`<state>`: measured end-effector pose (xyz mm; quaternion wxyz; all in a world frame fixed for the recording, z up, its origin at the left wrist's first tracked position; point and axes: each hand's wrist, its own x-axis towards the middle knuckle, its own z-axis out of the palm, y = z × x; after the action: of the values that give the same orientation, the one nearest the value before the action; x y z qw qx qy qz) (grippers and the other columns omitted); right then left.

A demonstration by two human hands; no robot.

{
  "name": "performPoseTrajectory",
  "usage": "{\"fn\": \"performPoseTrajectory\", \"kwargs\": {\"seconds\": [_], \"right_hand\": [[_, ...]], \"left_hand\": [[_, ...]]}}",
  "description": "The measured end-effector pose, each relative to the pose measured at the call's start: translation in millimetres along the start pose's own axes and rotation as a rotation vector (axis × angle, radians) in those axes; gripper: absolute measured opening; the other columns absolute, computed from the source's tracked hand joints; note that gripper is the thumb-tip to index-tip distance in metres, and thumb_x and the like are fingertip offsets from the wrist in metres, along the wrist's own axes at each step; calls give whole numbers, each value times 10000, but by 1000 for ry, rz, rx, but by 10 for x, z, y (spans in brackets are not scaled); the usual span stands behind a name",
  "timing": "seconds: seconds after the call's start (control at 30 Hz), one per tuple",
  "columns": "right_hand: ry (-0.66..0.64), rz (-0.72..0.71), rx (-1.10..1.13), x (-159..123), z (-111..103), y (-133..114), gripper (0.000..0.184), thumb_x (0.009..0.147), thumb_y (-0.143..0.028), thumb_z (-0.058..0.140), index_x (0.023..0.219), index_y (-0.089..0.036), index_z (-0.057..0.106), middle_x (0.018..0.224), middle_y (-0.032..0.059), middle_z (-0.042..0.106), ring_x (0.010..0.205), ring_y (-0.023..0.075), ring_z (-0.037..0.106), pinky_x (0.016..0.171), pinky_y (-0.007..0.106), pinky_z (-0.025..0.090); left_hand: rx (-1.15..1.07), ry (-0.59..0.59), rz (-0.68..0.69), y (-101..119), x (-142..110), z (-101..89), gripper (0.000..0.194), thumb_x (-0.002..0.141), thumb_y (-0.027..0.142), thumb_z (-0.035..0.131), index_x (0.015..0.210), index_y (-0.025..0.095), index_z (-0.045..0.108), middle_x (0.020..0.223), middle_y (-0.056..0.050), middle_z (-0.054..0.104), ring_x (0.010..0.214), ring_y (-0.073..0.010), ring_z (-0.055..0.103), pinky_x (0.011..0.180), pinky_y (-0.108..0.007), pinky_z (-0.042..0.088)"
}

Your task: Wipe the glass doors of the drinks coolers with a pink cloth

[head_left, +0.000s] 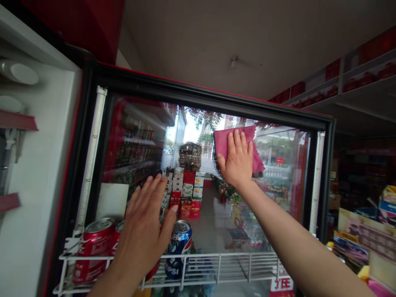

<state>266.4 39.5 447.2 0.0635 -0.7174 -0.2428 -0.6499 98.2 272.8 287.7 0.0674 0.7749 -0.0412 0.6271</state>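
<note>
A pink cleaning cloth (pixel 223 142) with a scalloped edge lies against the glass pane (pixel 145 144) of an open fridge door. Spread flat over it, my right hand (pixel 238 159) presses it to the upper right part of the pane. My left hand (pixel 147 222) is raised in front of the lower left of the glass, fingers extended and holding nothing; whether it touches the pane I cannot tell. Just right of that hand stands a blue Pepsi can (pixel 179 247) in the door's white wire rack (pixel 232 264). Red cans (pixel 94 247) sit to its left, partly covered.
The door's black frame (pixel 201 93) surrounds the pane, with light strips (pixel 93 156) along its sides. The white fridge interior (pixel 52 144) is at far left. Stacked boxes (pixel 361 243) stand at right below high shelves (pixel 324 99). Shop shelves and street reflections show in the glass.
</note>
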Motion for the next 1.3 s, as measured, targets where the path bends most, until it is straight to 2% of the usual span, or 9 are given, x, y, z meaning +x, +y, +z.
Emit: {"fn": "performPoseTrajectory", "kwargs": {"seconds": [0.17, 0.4, 0.53, 0.7, 0.83, 1.0, 1.07, 1.17, 1.3], "right_hand": [[12, 1, -11, 349, 48, -375, 845, 1092, -511, 442, 1788, -69, 252, 1898, 202, 215, 1765, 409, 181, 1413, 684, 155], [2, -77, 66, 657, 116, -901, 858, 1089, -521, 438, 1803, -97, 223, 1900, 183, 219, 1775, 392, 152, 1418, 704, 80], [-57, -228, 125, 531, 90, -1226, 861, 1086, -507, 517, 1801, -111, 244, 1902, 156, 224, 1783, 365, 142, 1437, 677, 43], [-229, -558, 197, 55, 73, -1449, 876, 1088, -504, 593, 1797, -113, 258, 1907, 135, 183, 1786, 346, 139, 1457, 641, 52], [-351, -712, 265, -405, 105, -1346, 846, 1095, -478, 598, 1801, -145, 271, 1891, 129, 233, 1784, 316, 164, 1460, 624, 100], [-390, -797, 269, -677, 103, -893, 815, 1091, -486, 606, 1795, -203, 311, 1868, 100, 322, 1761, 305, 258, 1451, 615, 163], [-353, -714, 196, -597, 54, -694, 815, 1076, -497, 622, 1788, -221, 336, 1865, 95, 329, 1750, 326, 290, 1443, 638, 172], [-233, -470, 45, -301, -36, -509, 807, 1073, -491, 605, 1778, -191, 352, 1878, 117, 288, 1751, 367, 275, 1429, 676, 167], [-120, -227, -37, 178, -67, -590, 815, 1095, -511, 520, 1781, -124, 313, 1894, 155, 239, 1757, 394, 234, 1413, 693, 181]], "left_hand": [[17, -7, 8, -129, -46, -51, 700, 1099, 412, 508, 1740, 209, 314, 1766, -180, 496, 1669, -379, 449, 1354, -700, 399], [19, -2, -18, -266, -69, -116, 709, 1097, 421, 518, 1747, 231, 307, 1781, -172, 477, 1681, -371, 432, 1351, -704, 408], [11, 2, -37, -298, -57, -113, 712, 1096, 424, 518, 1747, 226, 307, 1776, -171, 486, 1673, -377, 443, 1348, -704, 407], [-14, -2, -43, -274, -55, -82, 722, 1091, 415, 518, 1752, 228, 295, 1767, -178, 495, 1677, -375, 438, 1358, -682, 393], [-32, -15, -28, -265, -54, -62, 730, 1091, 402, 520, 1755, 217, 279, 1771, -187, 486, 1681, -379, 431, 1352, -688, 392], [-19, -3, -14, -331, -43, -124, 696, 1096, 388, 519, 1736, 209, 312, 1755, -192, 507, 1661, -392, 458, 1335, -696, 416], [-5, 2, -14, -378, -40, -186, 688, 1098, 387, 517, 1732, 202, 322, 1752, -194, 511, 1658, -392, 464, 1335, -693, 420], [24, 2, -18, -459, -45, -299, 696, 1099, 402, 517, 1737, 206, 319, 1754, -187, 512, 1659, -383, 466, 1339, -682, 422], [61, -2, -29, -560, -67, -426, 700, 1100, 418, 506, 1740, 204, 320, 1757, -193, 506, 1657, -385, 468, 1332, -688, 431]]}}
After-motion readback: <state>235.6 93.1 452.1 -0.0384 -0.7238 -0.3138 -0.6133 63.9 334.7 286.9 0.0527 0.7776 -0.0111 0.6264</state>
